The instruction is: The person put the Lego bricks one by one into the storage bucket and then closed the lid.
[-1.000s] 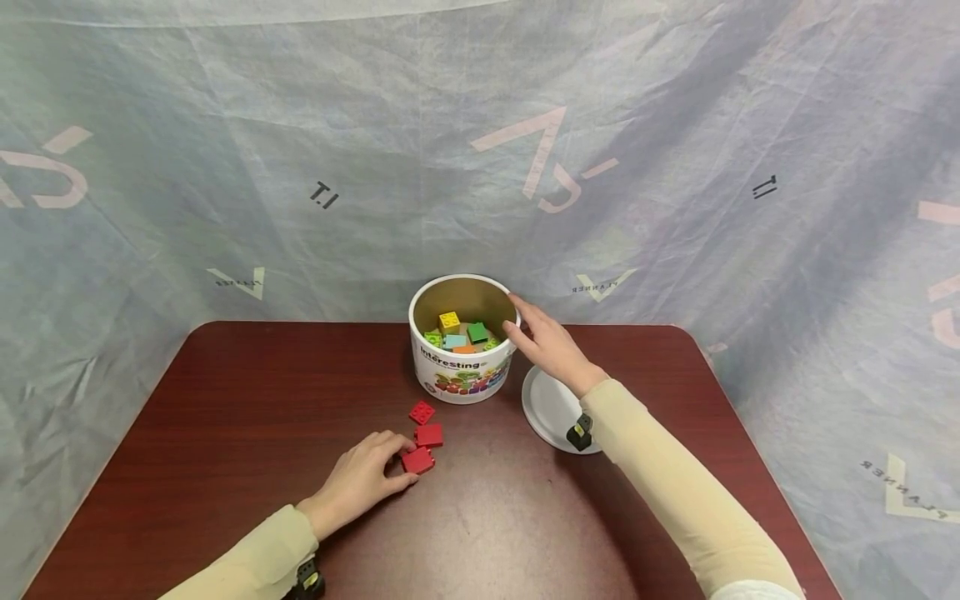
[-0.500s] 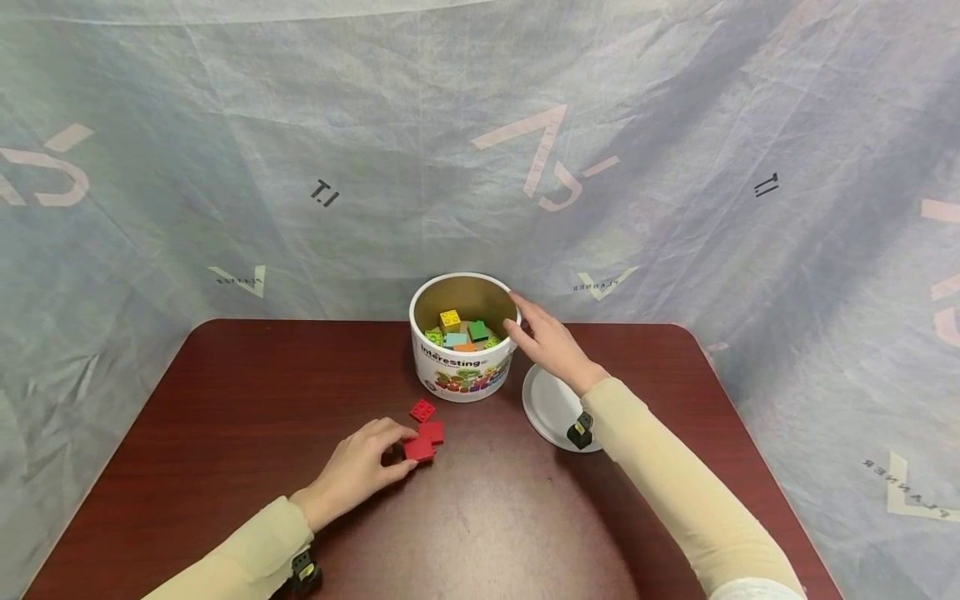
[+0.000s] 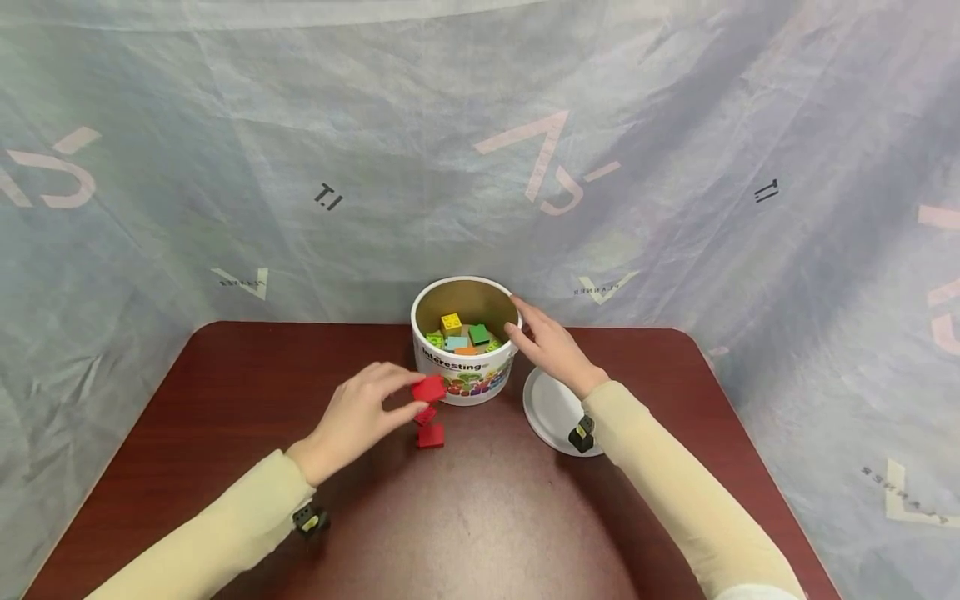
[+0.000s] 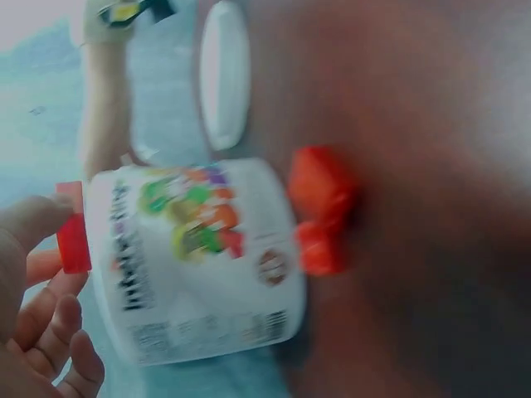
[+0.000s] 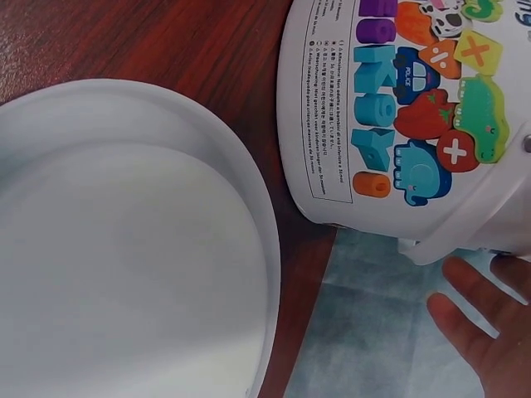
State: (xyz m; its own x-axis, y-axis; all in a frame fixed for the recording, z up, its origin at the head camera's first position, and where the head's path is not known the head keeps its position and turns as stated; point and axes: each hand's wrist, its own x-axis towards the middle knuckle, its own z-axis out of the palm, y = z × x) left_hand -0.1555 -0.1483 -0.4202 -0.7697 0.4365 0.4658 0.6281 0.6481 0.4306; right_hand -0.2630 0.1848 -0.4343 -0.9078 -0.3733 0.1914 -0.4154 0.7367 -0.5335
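Note:
My left hand (image 3: pixel 356 414) pinches a red toy brick (image 3: pixel 429 388) between thumb and fingers, raised in front of the white bucket (image 3: pixel 468 385). In the left wrist view the held brick (image 4: pixel 75 240) appears beside the bucket's printed wall. Two more red bricks lie on the table below it: a studded one (image 3: pixel 425 415), partly covered, and a flat-looking one (image 3: pixel 431 436). My right hand (image 3: pixel 551 346) touches the bucket's right rim with extended fingers; the right wrist view shows its fingers (image 5: pixel 465 332) spread near the bucket's handle.
Inside the bucket are several bricks, among them a yellow one (image 3: pixel 451 324) and a green one (image 3: pixel 478 335). A round white lid (image 3: pixel 547 408) lies right of the bucket, partly under the right forearm. Grey printed cloth (image 3: pixel 375 250) hangs behind the brown table (image 3: pixel 480 517).
My left hand has taken hold of the nearest red brick and lifted it from the table, up toward the bucket. The right hand has stayed on the rim.

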